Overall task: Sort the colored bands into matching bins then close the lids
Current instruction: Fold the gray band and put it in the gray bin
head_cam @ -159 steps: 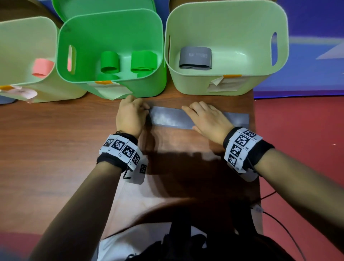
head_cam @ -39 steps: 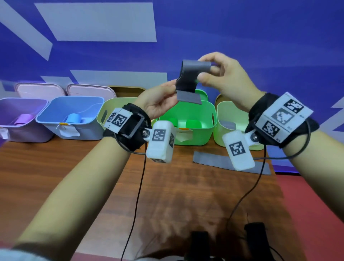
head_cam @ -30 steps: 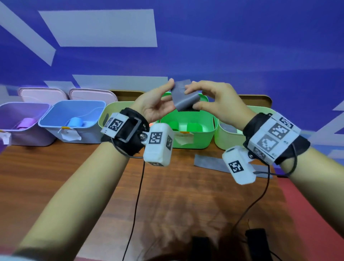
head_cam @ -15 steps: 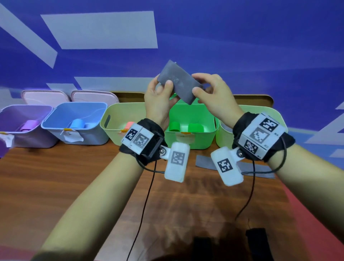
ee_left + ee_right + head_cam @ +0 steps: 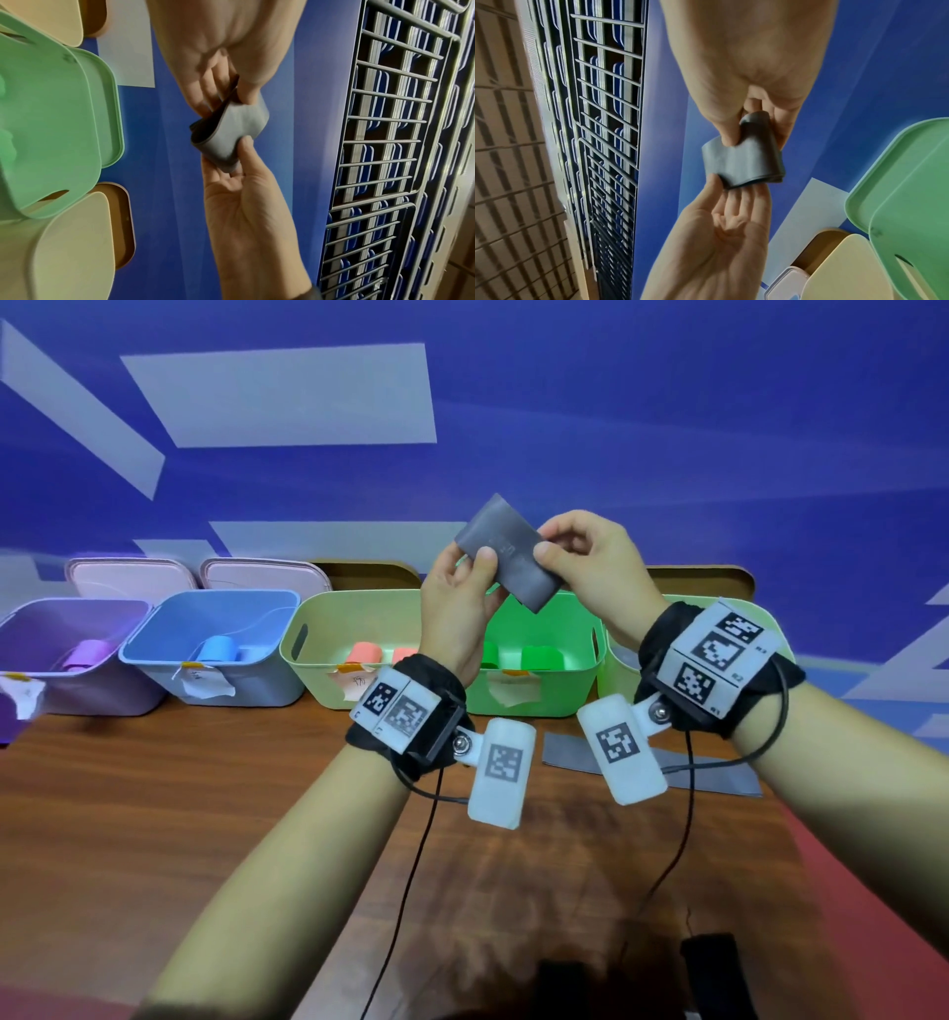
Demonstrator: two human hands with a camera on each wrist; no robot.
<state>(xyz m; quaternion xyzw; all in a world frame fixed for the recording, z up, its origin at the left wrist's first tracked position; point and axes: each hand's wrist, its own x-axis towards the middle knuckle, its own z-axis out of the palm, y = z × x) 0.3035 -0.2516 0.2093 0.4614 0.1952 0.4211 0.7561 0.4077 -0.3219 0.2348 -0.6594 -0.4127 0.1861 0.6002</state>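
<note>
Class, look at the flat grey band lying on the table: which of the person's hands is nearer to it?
Right. The right hand is raised roughly above the flat grey band; the left hand is raised further to its left.

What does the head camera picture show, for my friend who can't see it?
Two hands, the left hand and the right hand, pinch a folded grey band in the air above a wooden table. Behind them stands a row of open bins: purple, blue, light green, bright green and light green. Another grey band lies flat on the table.
</note>
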